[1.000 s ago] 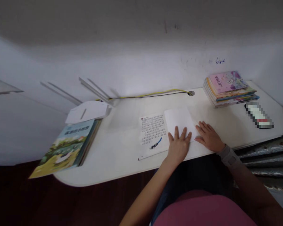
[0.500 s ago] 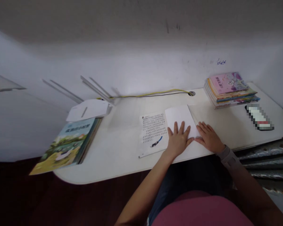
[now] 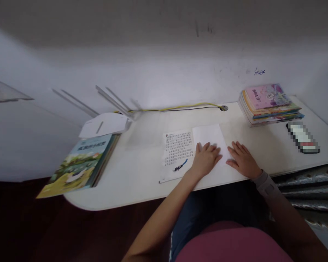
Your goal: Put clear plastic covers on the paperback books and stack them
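An open book (image 3: 178, 152) lies flat on the white desk, its left page printed with lines of text and a small blue drawing. The right-hand side is a blank white page (image 3: 209, 134). My left hand (image 3: 207, 159) rests on that blank page, fingers a little bent and apart, gripping nothing. At the page's right edge my right hand (image 3: 243, 160) lies flat with its fingers spread. A grey band (image 3: 265, 182) circles the right wrist. Part of the blank page is hidden beneath the left hand.
A stack of books (image 3: 270, 103) stands at the back right, with a phone (image 3: 303, 137) in front of it. On the left, a white router (image 3: 105, 124) with antennas sits at the top of another book pile (image 3: 79, 163). A yellow cable (image 3: 177, 106) runs along the wall.
My left hand's fingers have drawn in from widely spread to slightly bent. The right hand stays at the page's edge, and the blank page now lies flatter. The view has shifted slightly.
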A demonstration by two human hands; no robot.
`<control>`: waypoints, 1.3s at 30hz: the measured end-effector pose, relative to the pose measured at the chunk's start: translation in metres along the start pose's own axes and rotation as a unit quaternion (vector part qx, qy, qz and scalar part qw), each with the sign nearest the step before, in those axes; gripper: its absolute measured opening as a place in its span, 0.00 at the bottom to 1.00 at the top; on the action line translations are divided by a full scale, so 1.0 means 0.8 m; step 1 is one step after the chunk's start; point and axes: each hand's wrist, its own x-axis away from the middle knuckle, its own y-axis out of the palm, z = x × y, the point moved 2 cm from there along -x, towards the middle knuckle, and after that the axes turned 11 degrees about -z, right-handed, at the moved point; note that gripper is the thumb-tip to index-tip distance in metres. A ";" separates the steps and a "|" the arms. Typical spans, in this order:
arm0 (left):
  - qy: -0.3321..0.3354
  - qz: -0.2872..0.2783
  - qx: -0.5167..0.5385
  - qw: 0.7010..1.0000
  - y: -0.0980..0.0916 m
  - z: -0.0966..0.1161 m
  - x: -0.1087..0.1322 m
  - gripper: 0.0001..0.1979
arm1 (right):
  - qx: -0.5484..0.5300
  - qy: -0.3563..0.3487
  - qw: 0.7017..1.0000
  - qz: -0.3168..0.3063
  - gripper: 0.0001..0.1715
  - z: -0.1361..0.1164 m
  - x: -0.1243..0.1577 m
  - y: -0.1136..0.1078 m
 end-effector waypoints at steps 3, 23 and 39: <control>0.017 -0.041 -0.012 0.999 -0.016 -0.010 -0.030 0.31 | 0.007 0.001 1.000 -0.001 0.34 0.000 0.000 -0.001; 0.031 -0.117 0.019 0.993 -0.010 -0.019 -0.070 0.48 | 0.006 0.000 1.000 -0.007 0.36 0.002 -0.001 0.002; -0.069 0.017 0.029 0.997 -0.007 -0.060 -0.014 0.40 | 0.004 0.001 1.000 0.007 0.35 0.006 -0.001 0.010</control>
